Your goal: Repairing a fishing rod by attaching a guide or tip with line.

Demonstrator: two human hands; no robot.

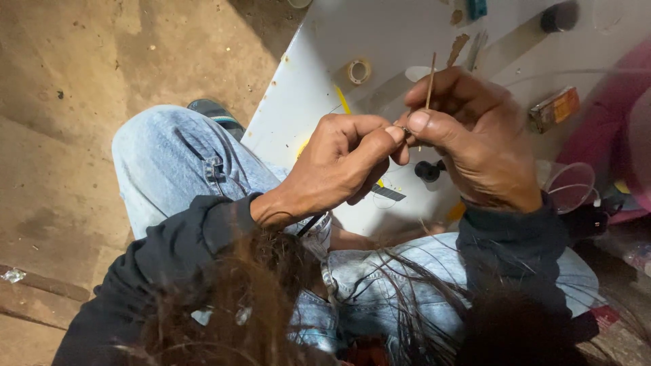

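Head view: left hand (339,166) and right hand (475,135) are meeting fingertip to fingertip, both pinching closed. The right is gripping a thin wooden stick (430,80) pointing up toward 12 o'clock; the left is nipping something tiny at its base, too small to tell. A white board (319,88) is resting on jeans-clad knees (169,163), tape roll (359,70) at 11 o'clock of the hands, dirt floor (74,102) at 9.

Head camera looks steeply down, close above lap.
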